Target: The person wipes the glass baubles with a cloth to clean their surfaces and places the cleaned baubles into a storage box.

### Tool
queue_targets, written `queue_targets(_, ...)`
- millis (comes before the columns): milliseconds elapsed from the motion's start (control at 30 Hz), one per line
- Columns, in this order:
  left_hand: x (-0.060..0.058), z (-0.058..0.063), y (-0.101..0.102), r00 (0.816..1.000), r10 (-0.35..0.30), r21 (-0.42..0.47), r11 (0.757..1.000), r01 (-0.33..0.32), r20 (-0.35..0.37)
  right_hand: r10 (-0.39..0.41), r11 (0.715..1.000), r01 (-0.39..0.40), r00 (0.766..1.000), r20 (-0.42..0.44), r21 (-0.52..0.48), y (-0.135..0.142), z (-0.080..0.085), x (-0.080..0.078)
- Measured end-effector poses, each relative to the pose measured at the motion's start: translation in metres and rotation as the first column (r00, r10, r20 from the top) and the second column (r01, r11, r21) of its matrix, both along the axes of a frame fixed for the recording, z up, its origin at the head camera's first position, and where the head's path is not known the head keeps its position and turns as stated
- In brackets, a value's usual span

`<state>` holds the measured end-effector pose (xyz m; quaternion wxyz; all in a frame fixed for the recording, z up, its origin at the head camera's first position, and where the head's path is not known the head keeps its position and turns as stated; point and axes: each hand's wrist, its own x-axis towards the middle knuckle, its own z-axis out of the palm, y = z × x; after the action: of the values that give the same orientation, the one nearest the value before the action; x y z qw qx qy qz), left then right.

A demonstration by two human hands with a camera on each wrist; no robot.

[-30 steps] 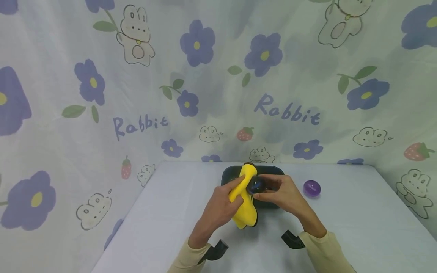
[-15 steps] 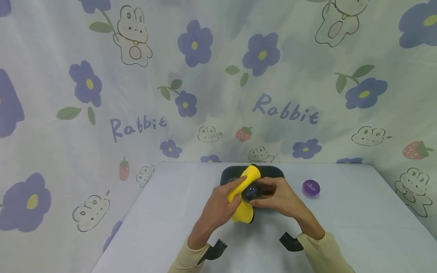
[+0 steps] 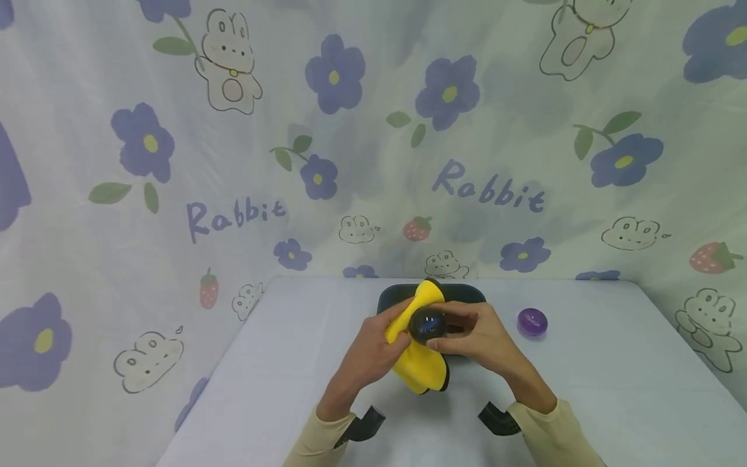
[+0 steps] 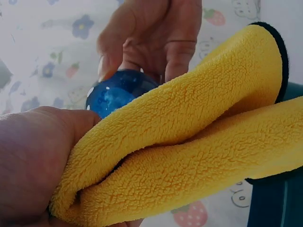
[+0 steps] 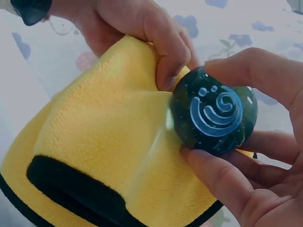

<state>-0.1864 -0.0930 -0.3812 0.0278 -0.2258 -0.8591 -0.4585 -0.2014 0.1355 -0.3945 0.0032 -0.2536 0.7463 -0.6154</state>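
"Ball: which side of the left hand?"

"Right, beside the yellow cloth those fingers grip, its length running far to near; the right hand pinches the ball."

This looks like a curtained booth: rabbit-and-flower cloth hangs behind and beside a white table

The person's left sleeve and right sleeve are pale beige and plain. By the sleeve ends jut the left mount and right mount, both black, blunt-tipped and bent like elbows. The left hand and right hand are bare.
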Motion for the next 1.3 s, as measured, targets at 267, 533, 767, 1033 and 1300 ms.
queue_targets(267,0.002,-0.001,0.000,0.998,-0.007,-0.019,1.000,0.008,0.056,-0.029,0.998,0.031,0.999,0.026,-0.054,0.000,-0.001,0.002)
queue_targets(533,0.003,0.000,0.001,0.995,0.015,-0.036,0.999,-0.011,0.099,-0.060,0.996,0.060,0.998,0.003,-0.066,0.001,-0.006,-0.001)
queue_targets(767,0.007,0.002,0.001,0.993,0.043,-0.048,0.998,-0.038,0.109,-0.151,0.989,0.151,0.989,-0.003,-0.010,0.002,-0.009,-0.003)
queue_targets(1033,0.012,0.007,0.002,0.994,0.062,-0.035,0.998,-0.059,0.092,-0.146,0.989,0.146,0.989,0.009,-0.007,0.002,-0.009,-0.006)
queue_targets(1300,0.015,0.010,0.002,0.995,0.081,-0.041,0.996,-0.078,0.054,-0.119,0.993,0.119,0.993,-0.004,0.012,0.003,-0.010,-0.008)
